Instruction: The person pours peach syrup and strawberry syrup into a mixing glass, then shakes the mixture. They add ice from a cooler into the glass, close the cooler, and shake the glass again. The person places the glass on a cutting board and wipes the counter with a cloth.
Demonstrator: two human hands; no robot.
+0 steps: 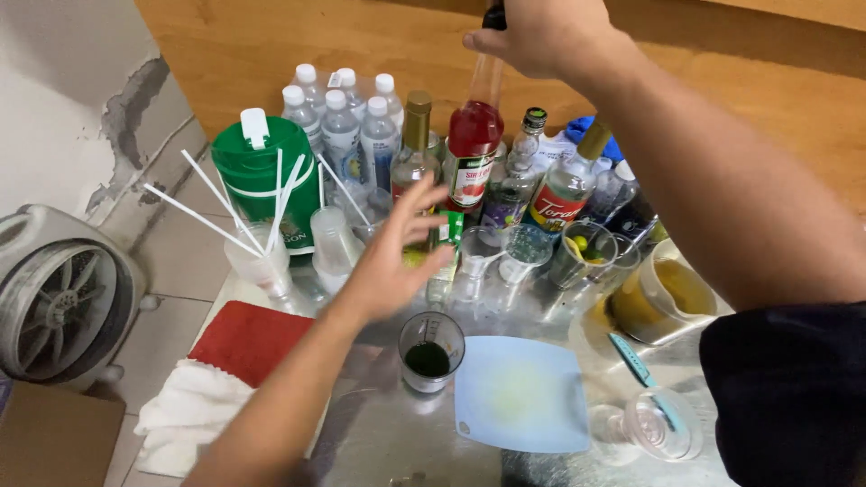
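My right hand [541,34] grips the black-capped neck of a tall bottle of red syrup [473,144] at the top of the head view, holding it upright among the other bottles. My left hand [397,257] is spread open with fingers apart, reaching toward the lower part of that bottle and a small green-labelled bottle [445,257], touching neither clearly. Below the left hand stands a small clear cup with dark green liquid [429,353] on the metal table [388,433].
Several water bottles [343,117] and syrup bottles [564,185] crowd the back. A green jug [262,176], a cup of white straws [257,261], empty glasses, a pale blue cutting board [521,394], a knife [631,359], a red-and-white cloth [230,361] and a fan [59,302] on the floor.
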